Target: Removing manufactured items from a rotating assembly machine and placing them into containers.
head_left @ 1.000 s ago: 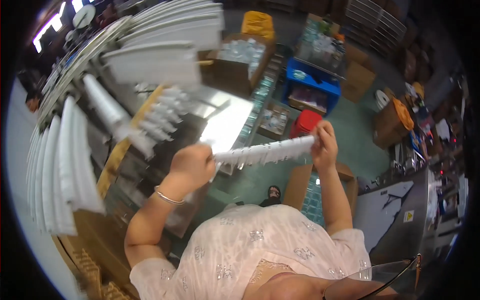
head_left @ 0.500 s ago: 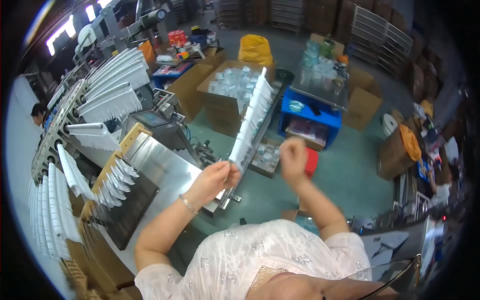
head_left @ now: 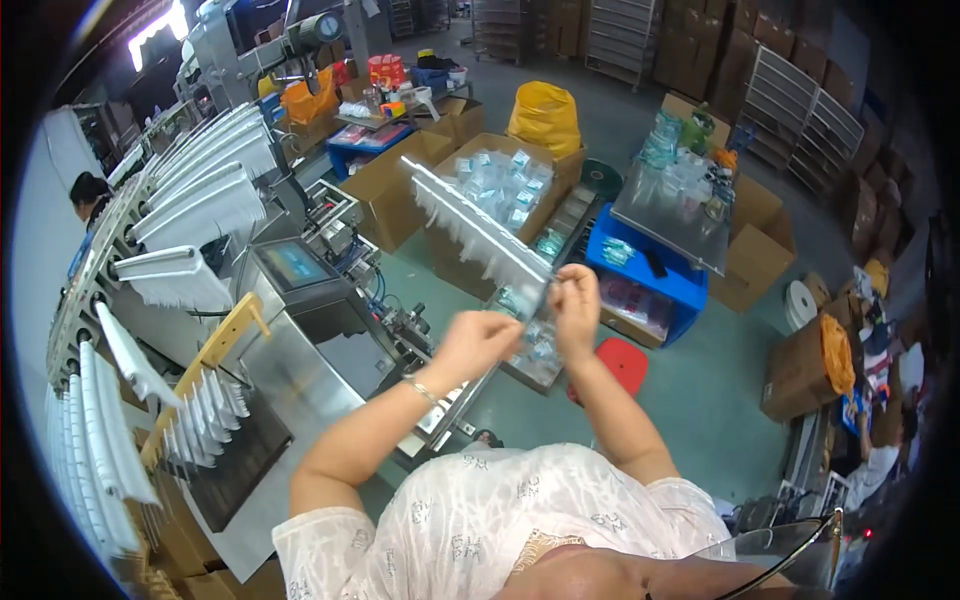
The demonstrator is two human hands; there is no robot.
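A long rod strung with white, fringe-like plastic pieces [head_left: 478,222] slants up and left from my right hand [head_left: 576,312]. My right hand is closed around its near end. Just left of it, my left hand [head_left: 478,348] is closed in a pinch, its fingertips close to the right hand. Whatever the left fingers hold, if anything, is too small to make out. Similar white fringed rods [head_left: 205,205] stick out in rows from a rack [head_left: 85,295] on the left. Below them, a wooden bar [head_left: 215,345] carries several thin hooks with clear pieces [head_left: 205,420].
A machine with a screen [head_left: 292,268] stands left of my hands. Behind the rod is a carton of small clear packets [head_left: 510,185]. A blue crate table [head_left: 690,285], a red stool [head_left: 618,368] and a yellow sack [head_left: 545,115] stand beyond. Another person [head_left: 85,195] is at far left.
The rod has swung from leaning right to leaning left. My right hand has come in from the right and taken its near end; my left hand has left that end.
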